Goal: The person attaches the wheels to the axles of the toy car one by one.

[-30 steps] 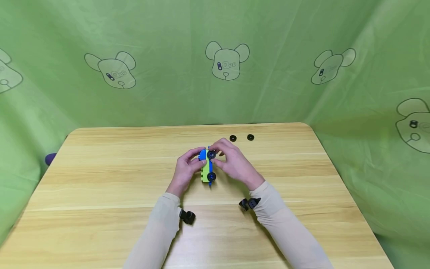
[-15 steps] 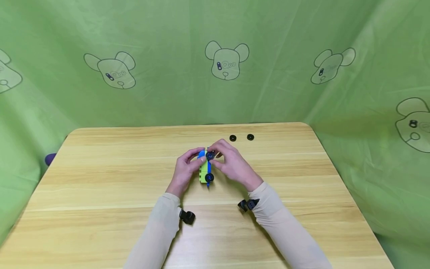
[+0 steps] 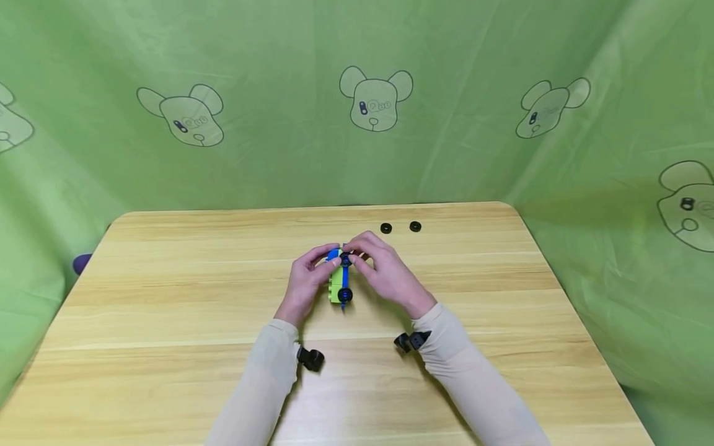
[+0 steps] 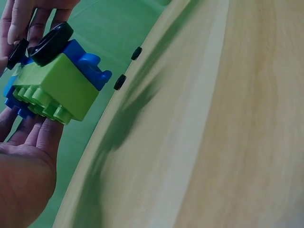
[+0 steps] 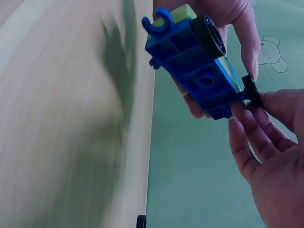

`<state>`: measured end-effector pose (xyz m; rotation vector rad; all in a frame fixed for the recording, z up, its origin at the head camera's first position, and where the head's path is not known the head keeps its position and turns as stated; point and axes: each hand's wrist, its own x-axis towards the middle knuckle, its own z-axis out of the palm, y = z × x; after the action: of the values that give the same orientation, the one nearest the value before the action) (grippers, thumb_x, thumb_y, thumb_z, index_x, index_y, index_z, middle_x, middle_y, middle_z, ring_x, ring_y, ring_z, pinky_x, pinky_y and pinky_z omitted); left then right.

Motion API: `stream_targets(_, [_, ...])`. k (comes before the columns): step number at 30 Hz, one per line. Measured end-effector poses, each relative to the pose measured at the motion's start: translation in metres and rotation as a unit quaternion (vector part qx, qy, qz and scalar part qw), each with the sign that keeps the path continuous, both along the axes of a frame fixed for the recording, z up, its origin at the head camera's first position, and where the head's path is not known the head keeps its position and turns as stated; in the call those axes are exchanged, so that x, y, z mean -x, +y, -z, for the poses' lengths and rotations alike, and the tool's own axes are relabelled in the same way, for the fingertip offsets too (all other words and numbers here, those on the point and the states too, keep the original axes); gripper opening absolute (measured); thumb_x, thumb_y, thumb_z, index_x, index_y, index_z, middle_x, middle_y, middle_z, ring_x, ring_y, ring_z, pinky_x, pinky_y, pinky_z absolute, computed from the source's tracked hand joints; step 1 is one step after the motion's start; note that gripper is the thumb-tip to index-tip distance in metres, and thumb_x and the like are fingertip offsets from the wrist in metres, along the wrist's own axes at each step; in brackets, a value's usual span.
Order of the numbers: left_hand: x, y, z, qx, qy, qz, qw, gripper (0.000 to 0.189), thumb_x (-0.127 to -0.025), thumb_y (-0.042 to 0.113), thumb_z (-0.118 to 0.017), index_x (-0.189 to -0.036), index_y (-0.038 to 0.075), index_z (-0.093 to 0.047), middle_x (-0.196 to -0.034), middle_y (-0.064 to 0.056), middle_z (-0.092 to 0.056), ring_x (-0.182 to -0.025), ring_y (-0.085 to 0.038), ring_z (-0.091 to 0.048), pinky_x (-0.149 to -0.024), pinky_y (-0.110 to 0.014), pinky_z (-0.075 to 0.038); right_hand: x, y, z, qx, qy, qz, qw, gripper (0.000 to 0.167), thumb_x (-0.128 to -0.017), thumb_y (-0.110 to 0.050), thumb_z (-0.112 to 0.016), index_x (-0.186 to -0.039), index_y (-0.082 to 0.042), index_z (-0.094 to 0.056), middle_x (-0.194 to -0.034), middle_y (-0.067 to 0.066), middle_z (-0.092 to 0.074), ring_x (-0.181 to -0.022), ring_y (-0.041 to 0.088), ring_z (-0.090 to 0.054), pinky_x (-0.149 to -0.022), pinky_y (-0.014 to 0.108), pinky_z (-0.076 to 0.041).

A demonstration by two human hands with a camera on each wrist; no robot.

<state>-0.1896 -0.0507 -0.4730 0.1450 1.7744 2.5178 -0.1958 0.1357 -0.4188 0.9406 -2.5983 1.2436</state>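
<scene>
A toy car (image 3: 336, 292) of lime-green and blue building blocks is held up over the table. Its blue chassis (image 5: 190, 66) has a hook at one end. My left hand (image 3: 305, 280) grips the blocks at the far end, thumb on the near side and fingers behind. My right hand (image 3: 385, 267) pinches a small black wheel (image 5: 251, 91) between thumb and fingers, at the axle on the car's far end. Another black wheel (image 3: 345, 295) sits on the same side, near the hook. The car's opposite underside edge shows no wheels in the right wrist view.
Two loose black wheels, a left one (image 3: 386, 228) and a right one (image 3: 415, 227), lie near the back edge of the wooden table (image 3: 195, 279). A green curtain (image 3: 279, 124) with mouse-head drawings hangs behind and at the sides. Something purple (image 3: 82, 264) shows past the left edge.
The toy car has shifted slightly left and its wheeled side has turned a little. The right hand's fingers have closed in on the far wheel; the left hand keeps its grip.
</scene>
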Motion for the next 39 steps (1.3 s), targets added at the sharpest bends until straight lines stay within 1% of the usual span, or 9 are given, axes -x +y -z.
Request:
stream_targets(7, [0.0009, -0.0006, 0.0001, -0.015, -0.013, -0.005, 0.9998, 0.038, -0.090, 0.001, -0.068, -0.127, -0.005, -0.061, -0.126, -0.017, -0.060, -0.098, -0.019, -0.064, -0.081, -0.026, -0.057, -0.0009, -0.0042, 0.0009, 0.022, -0.037, 0.037, 0.9984, 0.017, -0.095, -0.006, -0.063, -0.112, -0.005, -0.062, -0.107, 0.001, -0.058, -0.094, 0.014, -0.058, -0.085, 0.031, -0.053])
stream_targets(14, [0.0005, -0.0016, -0.0019, -0.030, -0.021, -0.013, 0.9992, 0.036, -0.091, 0.000, -0.067, -0.126, -0.005, -0.061, -0.127, -0.016, -0.060, -0.099, -0.019, -0.065, -0.082, -0.025, -0.057, -0.0017, -0.0083, 0.0006, 0.029, -0.122, 0.081, 0.9887, 0.016, -0.097, -0.014, -0.062, -0.109, -0.004, -0.062, -0.098, 0.004, -0.064, -0.087, 0.017, -0.061, -0.078, 0.031, -0.055])
stream_targets(17, [0.0006, -0.0020, -0.0022, -0.031, -0.023, -0.009, 0.9992, 0.037, -0.091, 0.000, -0.066, -0.127, -0.005, -0.060, -0.128, -0.017, -0.060, -0.101, -0.020, -0.064, -0.085, -0.027, -0.056, -0.0014, -0.0087, 0.0009, 0.037, -0.155, 0.087, 0.9834, 0.017, -0.098, -0.016, -0.062, -0.109, -0.004, -0.066, -0.097, 0.004, -0.067, -0.087, 0.018, -0.063, -0.078, 0.032, -0.056])
stream_targets(22, [0.0005, -0.0017, -0.0030, -0.030, -0.026, -0.005, 0.9992, 0.038, -0.090, 0.000, -0.067, -0.127, -0.005, -0.060, -0.128, -0.018, -0.059, -0.101, -0.022, -0.065, -0.087, -0.031, -0.056, 0.0010, -0.0077, 0.0027, 0.072, -0.192, 0.075, 0.9758, 0.020, -0.098, -0.015, -0.061, -0.112, -0.001, -0.067, -0.096, 0.006, -0.069, -0.090, 0.027, -0.066, -0.077, 0.034, -0.056])
stream_targets(26, [0.0003, -0.0009, -0.0038, -0.030, -0.028, -0.006, 0.9991, 0.038, -0.090, 0.000, -0.068, -0.127, -0.005, -0.061, -0.128, -0.018, -0.059, -0.102, -0.023, -0.065, -0.088, -0.033, -0.056, 0.0014, -0.0076, 0.0049, 0.098, -0.206, 0.061, 0.9718, 0.022, -0.099, -0.012, -0.059, -0.114, 0.002, -0.065, -0.096, 0.008, -0.068, -0.092, 0.036, -0.065, -0.078, 0.037, -0.056])
stream_targets(29, [-0.0002, -0.0007, -0.0041, -0.021, -0.023, -0.008, 0.9995, 0.037, -0.090, 0.001, -0.068, -0.127, -0.004, -0.062, -0.128, -0.018, -0.059, -0.103, -0.024, -0.065, -0.089, -0.033, -0.055, 0.0007, -0.0083, 0.0056, 0.113, -0.209, 0.057, 0.9697, 0.022, -0.099, -0.011, -0.059, -0.114, 0.003, -0.065, -0.097, 0.010, -0.068, -0.093, 0.039, -0.064, -0.080, 0.043, -0.056])
stream_targets(31, [-0.0007, -0.0007, -0.0042, -0.013, -0.019, -0.008, 0.9997, 0.037, -0.091, 0.002, -0.068, -0.127, -0.003, -0.062, -0.128, -0.017, -0.059, -0.104, -0.025, -0.064, -0.089, -0.033, -0.055, 0.0002, -0.0087, 0.0058, 0.119, -0.212, 0.056, 0.9683, 0.022, -0.099, -0.011, -0.059, -0.113, 0.004, -0.065, -0.097, 0.010, -0.068, -0.093, 0.040, -0.063, -0.081, 0.046, -0.056])
stream_targets(36, [-0.0012, -0.0009, -0.0043, 0.003, -0.015, -0.006, 0.9999, 0.037, -0.091, 0.002, -0.068, -0.127, -0.001, -0.062, -0.129, -0.016, -0.059, -0.103, -0.025, -0.065, -0.088, -0.034, -0.056, -0.0014, -0.0091, 0.0052, 0.116, -0.214, 0.060, 0.9681, 0.022, -0.099, -0.012, -0.059, -0.113, 0.003, -0.065, -0.096, 0.009, -0.067, -0.092, 0.038, -0.064, -0.081, 0.044, -0.056])
stream_targets(39, [-0.0007, -0.0010, -0.0052, 0.007, -0.012, -0.005, 0.9999, 0.036, -0.091, 0.004, -0.069, -0.127, 0.000, -0.063, -0.127, -0.015, -0.060, -0.103, -0.025, -0.065, -0.088, -0.033, -0.056, -0.0015, -0.0093, 0.0039, 0.115, -0.212, 0.064, 0.9682, 0.021, -0.099, -0.012, -0.059, -0.113, 0.003, -0.065, -0.095, 0.009, -0.067, -0.091, 0.039, -0.063, -0.080, 0.046, -0.055])
